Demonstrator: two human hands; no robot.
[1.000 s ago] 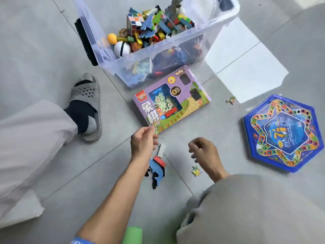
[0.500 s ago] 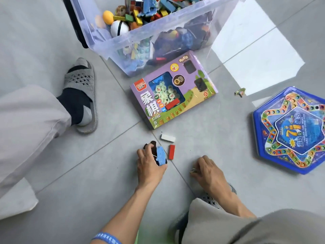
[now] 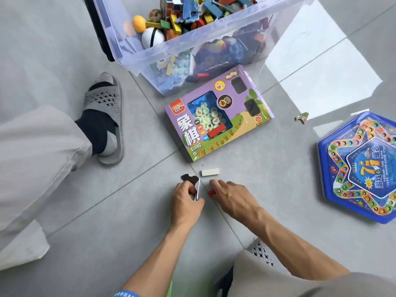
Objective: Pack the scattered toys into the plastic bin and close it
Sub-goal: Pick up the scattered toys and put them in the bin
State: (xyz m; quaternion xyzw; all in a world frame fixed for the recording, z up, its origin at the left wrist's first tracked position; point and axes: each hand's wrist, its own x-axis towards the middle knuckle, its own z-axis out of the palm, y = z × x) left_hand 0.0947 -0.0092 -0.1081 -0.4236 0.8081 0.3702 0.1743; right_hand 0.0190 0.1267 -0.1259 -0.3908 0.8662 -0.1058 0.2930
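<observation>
A clear plastic bin (image 3: 214, 42) full of toys stands open on the floor at the top. In front of it lies a purple chess box (image 3: 216, 113). My left hand (image 3: 185, 202) is closed on flat puzzle pieces (image 3: 191, 181), dark ones sticking out above the fingers. My right hand (image 3: 232, 198) rests over a small red block (image 3: 211, 192), fingers curled onto it. A white block (image 3: 210, 172) lies on the floor just above both hands.
A blue hexagonal game board (image 3: 360, 168) lies at the right. A small puzzle piece (image 3: 301, 117) sits near a bright patch of light. My slippered foot (image 3: 105, 118) and trouser leg fill the left; my knee is at the bottom right.
The right hand moved left from the floor onto the red block. The left hand turned the pieces on edge. The view has shifted closer.
</observation>
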